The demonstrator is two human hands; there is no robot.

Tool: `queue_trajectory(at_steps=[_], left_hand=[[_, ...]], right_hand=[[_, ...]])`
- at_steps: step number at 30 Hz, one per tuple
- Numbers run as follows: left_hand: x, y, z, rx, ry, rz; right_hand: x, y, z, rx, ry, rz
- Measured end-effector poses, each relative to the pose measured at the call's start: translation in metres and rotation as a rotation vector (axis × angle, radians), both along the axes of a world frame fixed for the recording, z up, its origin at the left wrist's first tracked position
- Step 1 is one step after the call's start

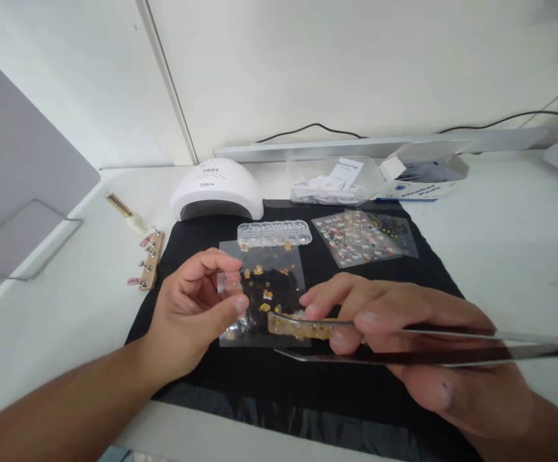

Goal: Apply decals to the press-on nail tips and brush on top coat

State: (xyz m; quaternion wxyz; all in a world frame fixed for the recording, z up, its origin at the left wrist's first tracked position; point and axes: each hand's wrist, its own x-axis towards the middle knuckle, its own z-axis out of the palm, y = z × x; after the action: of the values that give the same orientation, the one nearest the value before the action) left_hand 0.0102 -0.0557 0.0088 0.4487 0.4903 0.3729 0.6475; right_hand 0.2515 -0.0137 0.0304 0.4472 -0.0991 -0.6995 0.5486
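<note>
My right hand (404,327) grips a pair of metal tweezers (404,356), whose two tips point left and stand apart. Pinched in the same fingers is a narrow amber-yellow piece (298,325) dotted with small shiny bits; its exact kind is unclear. My left hand (192,308) hovers at the left edge of a clear sticker sheet (288,256), thumb and forefinger curved with a gap between them and nothing visible there. Orange and yellow bear and honey-like stickers dot this sheet. Behind it lies a clear compartment case (273,233) of small gems.
A black cloth (384,398) covers the white table. At the back stand a white nail lamp (216,189), a clear tub (302,192) of packets and an alcohol pad box (423,186). More sticker sheets (356,240) lie right; a pegged nail-tip stand (151,260) and a brush (127,212) left.
</note>
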Motion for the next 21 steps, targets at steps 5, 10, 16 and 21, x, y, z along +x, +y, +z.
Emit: queue_trajectory(at_steps=[5, 10, 16, 21], left_hand=[[-0.0030, 0.0003, -0.0023, 0.008, 0.033, -0.051], [-0.0037, 0.0009, -0.0039, 0.018, 0.036, -0.062], [-0.0034, -0.0012, -0.0049, 0.041, 0.045, -0.098], [-0.0039, -0.0004, -0.0055, 0.104, 0.079, -0.159]], right_hand=[[0.0008, 0.0019, -0.0013, -0.002, 0.028, -0.032], [0.0008, 0.0044, -0.0009, -0.003, 0.027, -0.021], [0.0009, 0.0030, 0.0002, -0.012, 0.021, -0.056], [0.0005, 0.0029, -0.0003, 0.011, 0.011, -0.054]])
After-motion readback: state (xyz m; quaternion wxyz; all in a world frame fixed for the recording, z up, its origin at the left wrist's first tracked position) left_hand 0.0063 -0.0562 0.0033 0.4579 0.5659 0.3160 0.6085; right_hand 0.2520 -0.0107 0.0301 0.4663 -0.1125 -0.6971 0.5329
